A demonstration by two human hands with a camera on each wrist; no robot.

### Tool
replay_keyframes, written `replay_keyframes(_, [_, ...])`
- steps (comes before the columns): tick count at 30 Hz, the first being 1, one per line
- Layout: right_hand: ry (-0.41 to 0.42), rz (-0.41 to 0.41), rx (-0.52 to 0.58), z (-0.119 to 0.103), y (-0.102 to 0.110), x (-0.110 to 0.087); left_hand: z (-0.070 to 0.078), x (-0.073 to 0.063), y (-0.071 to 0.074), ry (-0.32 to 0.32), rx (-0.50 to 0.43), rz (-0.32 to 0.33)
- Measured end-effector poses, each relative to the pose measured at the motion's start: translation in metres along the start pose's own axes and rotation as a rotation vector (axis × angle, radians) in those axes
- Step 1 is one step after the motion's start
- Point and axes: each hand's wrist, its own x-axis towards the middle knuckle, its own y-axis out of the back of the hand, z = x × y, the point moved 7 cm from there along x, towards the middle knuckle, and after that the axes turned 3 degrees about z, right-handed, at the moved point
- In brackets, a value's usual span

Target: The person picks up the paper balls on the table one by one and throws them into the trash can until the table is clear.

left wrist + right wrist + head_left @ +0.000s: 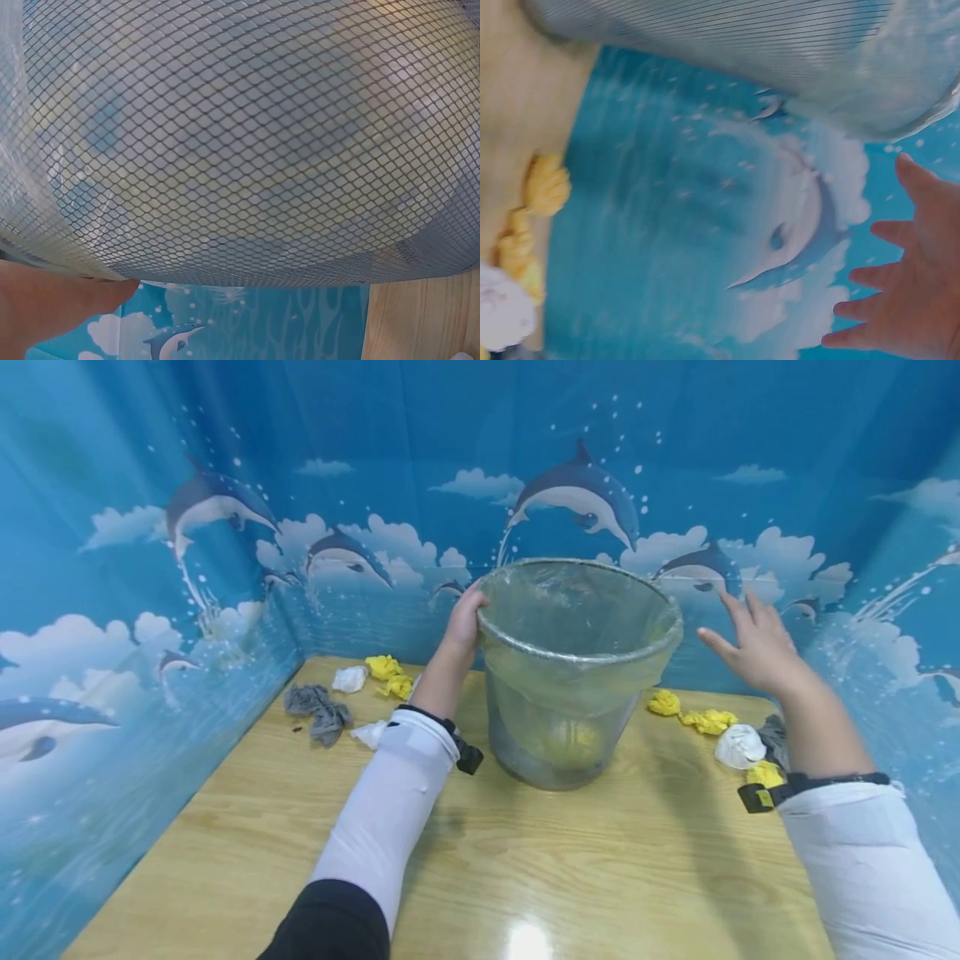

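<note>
A mesh wastebasket [525, 752] with a translucent plastic bag [577, 681] folded over its rim stands mid-table. My left hand [463, 618] grips its rim on the left side, with most of the fingers hidden. Up close, the grey mesh [247, 172] fills most of the left wrist view, and part of that hand [56, 307] shows below it. To the right of the basket, my right hand [757, 639] is raised with its fingers spread, apart from the rim. In the right wrist view this hand [919, 277] holds nothing. Something yellowish shows through the basket's lower wall.
Left of the basket lie a grey crumpled piece [318, 710], a white one [349, 678] and yellow ones [384, 668]. More yellow [708, 721], white [740, 747] and grey crumpled pieces lie at the right. A dolphin-print curtain [420, 460] encloses the wooden table [585, 860].
</note>
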Motion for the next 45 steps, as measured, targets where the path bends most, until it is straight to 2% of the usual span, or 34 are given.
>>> replay_keyframes(12, [-0.142,-0.059,-0.021,0.074,-0.036,-0.036,-0.002,0.000,0.000,0.007,0.032,0.033])
replay_keyframes(19, [-0.145,-0.149,-0.053,0.108,-0.066,-0.057,-0.001,0.001,-0.001,0.004,0.068,0.035])
replay_keyframes(23, [-0.127,-0.211,-0.026,0.118,-0.079,-0.068,-0.002,0.001,-0.001,0.006,0.074,0.030])
replay_keyframes(28, [-0.123,-0.252,-0.015,0.129,-0.092,-0.076,-0.003,0.000,0.001,0.010,0.077,0.028])
replay_keyframes(33, [-0.098,-0.299,-0.077,0.139,-0.105,-0.082,-0.003,0.001,0.000,0.005,0.088,0.024])
replay_keyframes(38, [-0.040,-0.299,-0.158,0.142,-0.116,-0.086,-0.002,0.001,0.000,0.003,0.077,0.044])
replay_keyframes(45, [-0.071,-0.342,-0.089,0.142,-0.123,-0.093,-0.002,-0.001,0.000,0.039,0.089,0.064])
